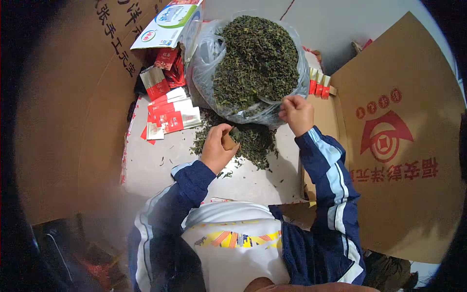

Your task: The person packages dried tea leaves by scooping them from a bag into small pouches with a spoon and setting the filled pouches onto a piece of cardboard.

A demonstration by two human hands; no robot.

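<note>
My left hand [217,150] is closed around a small gold-brown packet [229,141], with its mouth gaping toward the tea. Just beyond it, loose dark-green tea leaves [255,146] lie heaped on the white tabletop. A large clear plastic bag [203,78] stands behind, filled high with dried tea leaves [258,58]. My right hand [297,115] is beside the bag's right front edge, thumb and fingers pinched together. Whatever those fingers hold, if anything, is hidden.
Red-and-gold tea packets [171,120] lie fanned at the left, below a printed white carton [168,24]. Several more packets [319,83] stand in a row at the right. Tall cardboard panels [389,194] flank both sides of the white tabletop [146,177].
</note>
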